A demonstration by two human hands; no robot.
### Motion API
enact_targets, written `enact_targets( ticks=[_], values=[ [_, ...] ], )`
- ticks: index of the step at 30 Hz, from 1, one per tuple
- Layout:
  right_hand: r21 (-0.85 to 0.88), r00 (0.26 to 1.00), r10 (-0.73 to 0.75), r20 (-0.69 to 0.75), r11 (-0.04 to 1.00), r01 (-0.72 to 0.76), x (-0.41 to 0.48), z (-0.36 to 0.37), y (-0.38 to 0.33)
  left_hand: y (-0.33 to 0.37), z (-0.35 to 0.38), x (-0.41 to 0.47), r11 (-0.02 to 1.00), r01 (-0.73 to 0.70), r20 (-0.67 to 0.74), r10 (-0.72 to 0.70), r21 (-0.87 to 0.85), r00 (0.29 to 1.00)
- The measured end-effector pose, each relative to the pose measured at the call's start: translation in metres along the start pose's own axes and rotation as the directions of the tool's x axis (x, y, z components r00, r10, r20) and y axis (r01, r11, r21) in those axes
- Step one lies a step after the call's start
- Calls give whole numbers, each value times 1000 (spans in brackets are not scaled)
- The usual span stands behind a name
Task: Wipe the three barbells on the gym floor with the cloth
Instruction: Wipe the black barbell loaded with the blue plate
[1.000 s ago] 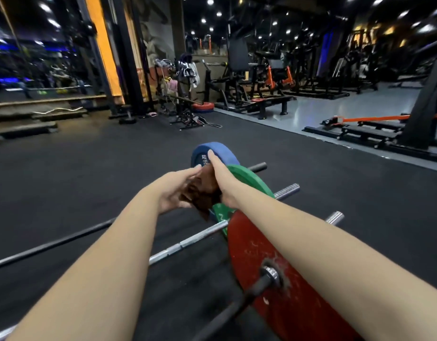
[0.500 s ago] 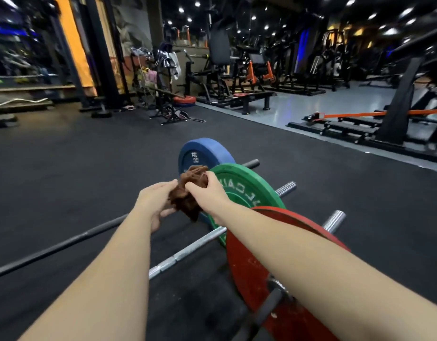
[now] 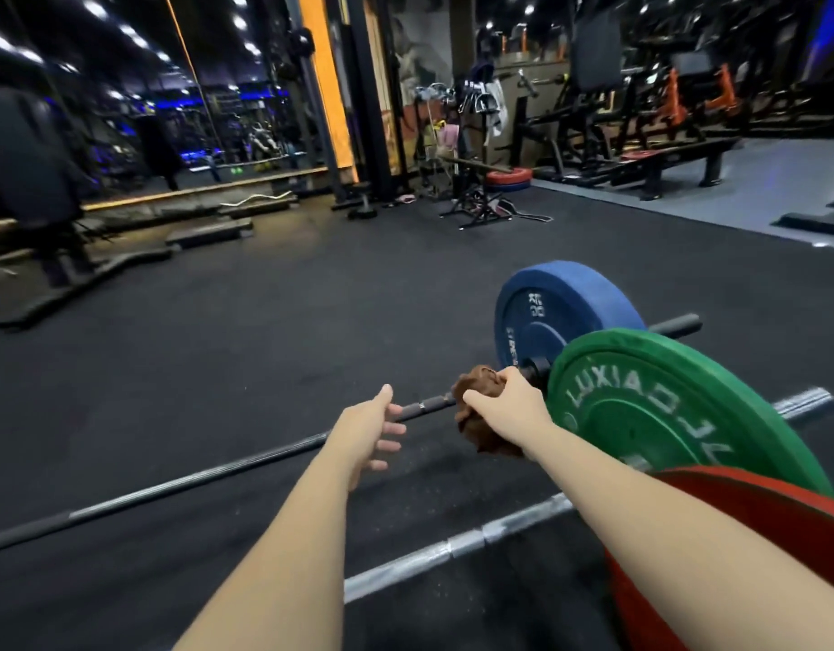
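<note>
The brown cloth (image 3: pixel 482 418) is bunched round the black bar (image 3: pixel 217 468), just left of the blue plate (image 3: pixel 546 312), close to its hub. The right hand (image 3: pixel 505 407) grips the cloth from above; its fingers (image 3: pixel 504 379) curl over the top of the wad and the thumb pinches it from the near side, so cloth and bar are clasped together. The left hand (image 3: pixel 366 430) is further left of the blue plate, on the same bar line. Its fingers (image 3: pixel 392 429) are loosely spread and hold nothing; I cannot tell whether they touch the bar.

The black bar runs from the blue plate's hub away to the left across the dark floor (image 3: pixel 264 321), and its short sleeve sticks out on the plate's right. Nearer than the blue plate, and overlapping its lower right edge, stands the green plate (image 3: pixel 664 406) on the silver bar (image 3: pixel 452 552). Nearer still, lower right of the blue plate, is the red plate (image 3: pixel 758 533), partly hidden by the right forearm.

Far behind the blue plate, a stack of red and blue discs (image 3: pixel 509 177) lies by a rack.
</note>
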State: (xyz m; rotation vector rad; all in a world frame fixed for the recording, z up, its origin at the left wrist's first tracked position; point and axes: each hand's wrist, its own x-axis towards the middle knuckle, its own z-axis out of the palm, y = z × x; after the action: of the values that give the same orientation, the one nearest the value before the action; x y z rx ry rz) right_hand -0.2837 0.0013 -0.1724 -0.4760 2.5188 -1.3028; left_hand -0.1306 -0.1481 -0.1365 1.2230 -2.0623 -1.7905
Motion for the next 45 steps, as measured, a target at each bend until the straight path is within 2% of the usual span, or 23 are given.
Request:
enact_targets(
  ticks=[1,3,5,8,9,11,16,19,21,22,24,26,28,30,32,35,37,39,42,45],
  values=[
    [-22,1000,-14,17,1000,14,6,5,1,-2,0,6,1000,-11,-23,12,29,1000],
    [-46,999,-29,15,998,29,18,10,3,-8,4,14,970,-89,-78,109,225,991],
    [-50,999,-24,-22,998,23,31,10,5,-20,11,22,883,-177,-87,237,436,968],
    [-96,997,-13,-74,995,6,51,10,15,-33,23,40,707,-322,74,359,630,931],
    [-102,996,-10,-83,995,1,58,10,19,-34,26,48,648,-359,120,383,672,916],
    [-96,995,-23,-96,995,14,74,9,26,-30,29,66,600,-388,140,418,700,898],
    [-218,987,-43,-157,976,7,115,26,44,-35,35,133,488,-315,118,392,814,912],
    [-264,980,-49,-192,964,-4,133,42,61,-45,42,177,493,-263,89,348,830,933],
    [-296,967,-75,-242,955,0,142,48,70,-57,47,201,562,-186,52,246,806,968],
    [-320,955,-109,-277,947,15,148,48,73,-66,51,209,559,-144,36,199,816,979],
    [-400,922,-203,-330,915,58,164,41,78,-79,56,220,454,-106,26,180,885,983],
    [-533,931,-254,-264,842,79,184,34,81,-78,54,227,436,-101,37,154,894,987],
    [-639,975,-167,-146,769,36,198,32,80,-73,50,232,449,-112,66,116,887,991],
    [-688,989,-91,-113,725,-12,203,39,75,-74,47,231,412,-139,90,135,900,987],
    [-718,988,-88,-128,696,-31,203,51,76,-82,47,226,390,-159,84,203,907,976],
    [-780,958,-228,-173,626,8,206,54,89,-86,49,227,387,-166,43,307,907,951],
    [-822,937,-315,-152,566,57,208,51,98,-85,47,229,381,-162,22,345,910,938],
    [-841,930,-343,-135,536,76,206,50,102,-86,46,228,376,-164,13,372,912,928],
    [-828,941,-308,-138,558,62,200,52,96,-87,44,231,369,-168,11,394,914,919],
    [-746,974,-178,-142,666,13,205,47,85,-84,42,236,386,-197,43,373,901,927]
  ],
)
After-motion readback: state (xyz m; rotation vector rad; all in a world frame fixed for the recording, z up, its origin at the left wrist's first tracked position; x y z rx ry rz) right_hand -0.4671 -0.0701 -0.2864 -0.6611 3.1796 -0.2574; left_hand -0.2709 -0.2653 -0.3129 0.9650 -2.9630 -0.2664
